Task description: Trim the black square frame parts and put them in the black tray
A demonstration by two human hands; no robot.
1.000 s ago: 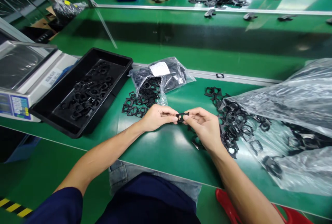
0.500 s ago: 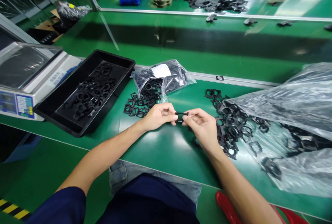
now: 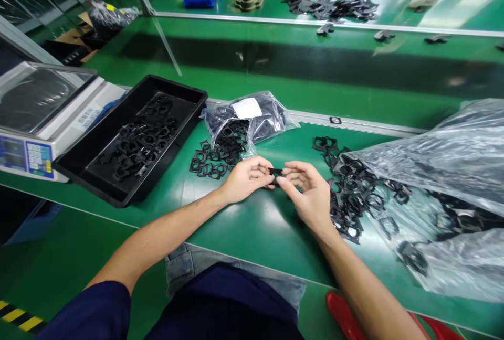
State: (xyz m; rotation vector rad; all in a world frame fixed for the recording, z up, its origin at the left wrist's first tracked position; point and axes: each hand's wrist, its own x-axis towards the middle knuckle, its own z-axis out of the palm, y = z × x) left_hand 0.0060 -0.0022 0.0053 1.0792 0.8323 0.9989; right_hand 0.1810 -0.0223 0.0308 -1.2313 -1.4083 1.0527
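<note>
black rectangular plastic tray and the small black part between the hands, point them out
Black rectangular plastic tray [image 3: 166,153]: head view, outer long wall
Small black part [image 3: 275,171]: head view, middle of visible strip

black part [image 3: 276,171], green tabletop [image 3: 236,230]

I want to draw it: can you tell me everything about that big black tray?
The tray is black, rectangular, plastic-looking and open-topped, with raised sides. Inside lies a heap of black parts with round holes. It slants across the green table beside the scale; I can't tell whether they touch. Neither the left hand nor the right hand touches it.
</note>
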